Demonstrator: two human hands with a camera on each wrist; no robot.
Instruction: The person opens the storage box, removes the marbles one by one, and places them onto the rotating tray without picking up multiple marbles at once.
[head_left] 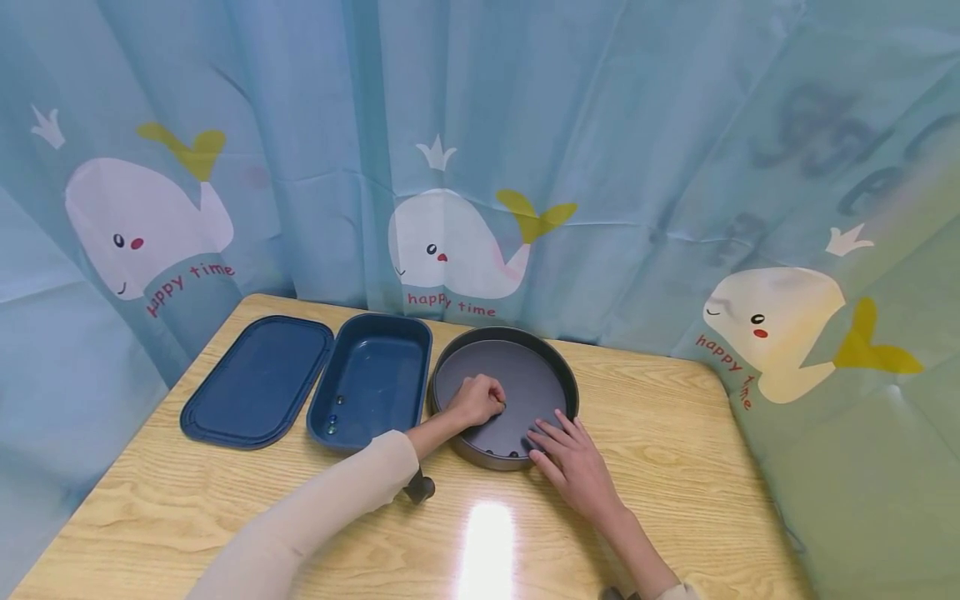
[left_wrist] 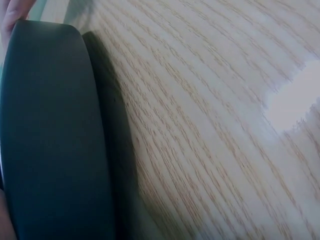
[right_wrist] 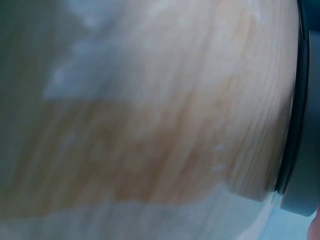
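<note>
In the head view my left hand reaches into a round dark pan, its fingertips pinching a small dark ball low over the pan floor. Two more dark balls lie inside by the near wall. My right hand has its fingers spread over the pan's near right rim. Left of the pan stands a blue rectangular container holding several small balls. The pan's outer wall fills the left side of the left wrist view; its grey wall edges the right wrist view.
A flat blue lid lies left of the blue container. A small black object shows beside the left sleeve on the wooden table. Blue curtains with whale prints hang behind and around the table.
</note>
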